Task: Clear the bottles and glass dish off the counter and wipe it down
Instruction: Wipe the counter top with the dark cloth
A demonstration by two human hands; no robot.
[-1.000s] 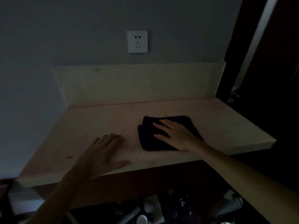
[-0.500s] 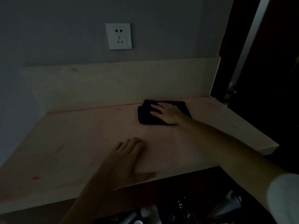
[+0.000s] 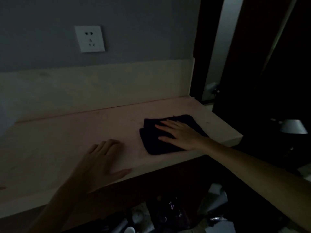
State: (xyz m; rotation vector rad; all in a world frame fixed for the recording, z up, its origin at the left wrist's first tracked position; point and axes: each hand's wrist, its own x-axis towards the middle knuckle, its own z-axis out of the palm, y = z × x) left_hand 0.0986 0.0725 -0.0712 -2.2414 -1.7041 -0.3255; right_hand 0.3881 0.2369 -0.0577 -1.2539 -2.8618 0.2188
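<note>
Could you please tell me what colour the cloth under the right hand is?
The cloth looks black or very dark, plain; seen in the dim head view.

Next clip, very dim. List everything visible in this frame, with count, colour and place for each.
counter: one, pale beige, runs across the middle of the view; no bottles or glass dish on it.
backsplash: one, pale cream, along the counter's rear edge.
cloth: one, dark, folded, flat on the counter's right part.
wall socket: one, white, on the grey wall above the backsplash.
clutter: several dim items below the counter's front edge, too dark to identify.
left hand: flat, palm down on the bare counter near the front edge.
right hand: flat, fingers spread, pressing on the cloth.
</note>
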